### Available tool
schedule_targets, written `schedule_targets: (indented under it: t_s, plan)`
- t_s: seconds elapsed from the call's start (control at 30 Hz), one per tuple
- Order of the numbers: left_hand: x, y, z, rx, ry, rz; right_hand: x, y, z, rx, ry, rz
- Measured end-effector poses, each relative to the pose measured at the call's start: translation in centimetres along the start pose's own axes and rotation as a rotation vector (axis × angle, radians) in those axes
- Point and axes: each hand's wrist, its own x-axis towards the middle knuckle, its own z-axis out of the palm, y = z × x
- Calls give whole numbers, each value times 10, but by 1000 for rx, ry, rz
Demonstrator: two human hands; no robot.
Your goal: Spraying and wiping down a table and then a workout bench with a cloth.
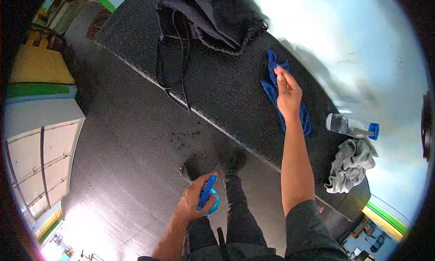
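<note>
My left hand (193, 197) is wrapped around what looks like a spray bottle, seen from above. Its long blue head (206, 193) points away from me, and a light blue rounded body (214, 206) shows below. Stretched forward, my right hand (289, 97) pinches a dark blue cloth (272, 87) near its far end between thumb and fingers. The rest of that cloth lies along a black bench top (231, 91) with a scale-like texture, partly hidden under my hand and wrist.
A black drawstring bag (221, 16) lies at the bench's far end, its cords (185, 64) hanging over the near edge. By the wall are a clear water bottle (346, 125) on its side and a crumpled grey cloth (351, 166). A white cabinet (44, 152) stands left on the dark floor (129, 142).
</note>
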Motion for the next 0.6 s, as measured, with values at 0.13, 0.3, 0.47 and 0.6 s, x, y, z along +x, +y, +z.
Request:
schedule_targets:
  t_s: [0.13, 0.3, 0.47, 0.6]
  plan:
    - [2, 2, -1, -19, -3, 1, 9, 15, -3, -917, 214, -220]
    - [0, -6, 0, 40, 4, 41, 4, 26, 13, -909, 61, -351]
    - [-1, -4, 4, 45, 10, 33, 12, 11, 8, -498, 200, -225]
    - [-3, -3, 6, 7, 19, 50, 16, -9, 1, -292, -31, -189]
